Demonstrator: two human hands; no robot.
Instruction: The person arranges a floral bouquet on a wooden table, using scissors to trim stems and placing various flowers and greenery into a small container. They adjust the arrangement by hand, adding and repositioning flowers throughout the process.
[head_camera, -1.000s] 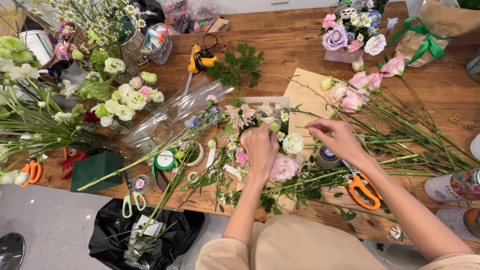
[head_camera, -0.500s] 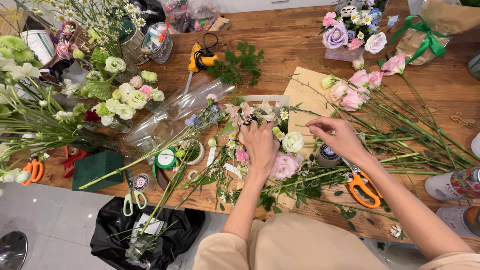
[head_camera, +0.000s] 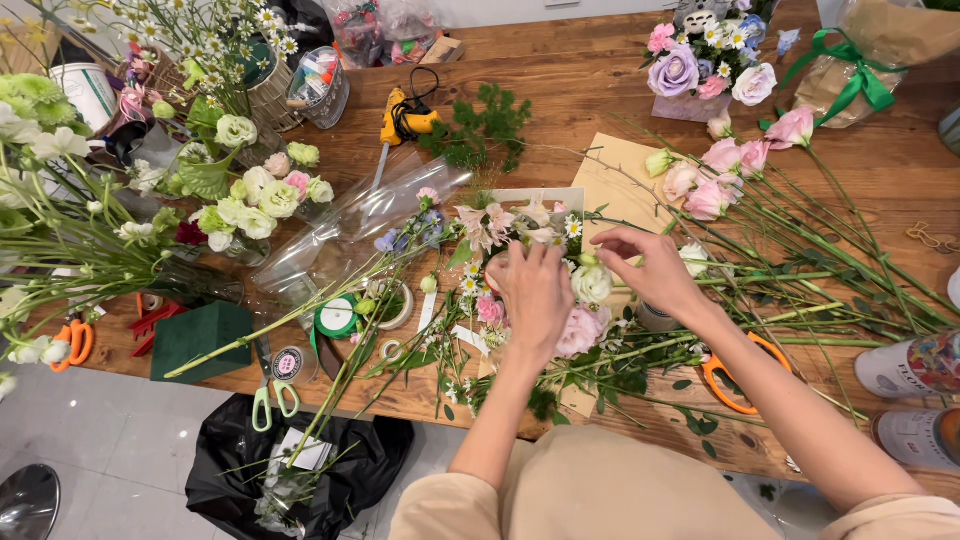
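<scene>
Flower arrangement (head_camera: 520, 225), near tabletop's front edge: left hand (head_camera: 535, 290) covers its middle, grip unclear; right hand (head_camera: 650, 265) pinching, pinched thing hidden.

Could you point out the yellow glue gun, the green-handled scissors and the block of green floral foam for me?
Yellow glue gun (head_camera: 400, 115), head view: on its yellow body.
Green-handled scissors (head_camera: 270, 400), head view: on the handle loops at the table edge.
Green floral foam block (head_camera: 200, 338), head view: on its top face.
</scene>
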